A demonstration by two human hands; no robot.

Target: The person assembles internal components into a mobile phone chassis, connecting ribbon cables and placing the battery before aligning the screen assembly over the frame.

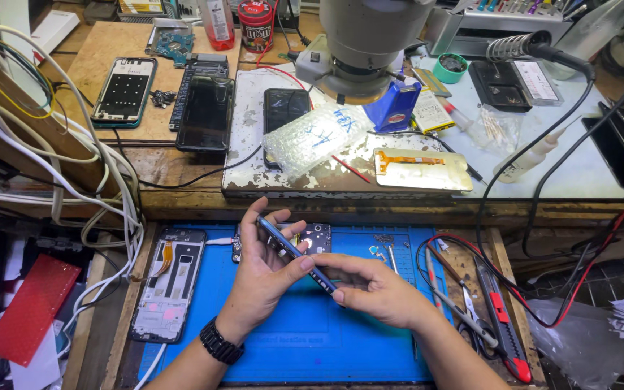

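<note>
Phone (296,253) held edge-on, pinched by both hands — left (265,271), right (370,285) — above blue mat (312,339), red-labelled canister (256,25) far behind.

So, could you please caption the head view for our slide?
Both hands, left and right, hold a phone edge-on above a blue mat.

A glossy, smooth blue phone (296,253) is gleaming between both hands. Beneath them a matt blue rubbery mat (312,339) is lying; beyond them, rough wood with flaking white paint (247,155) is showing.
</note>
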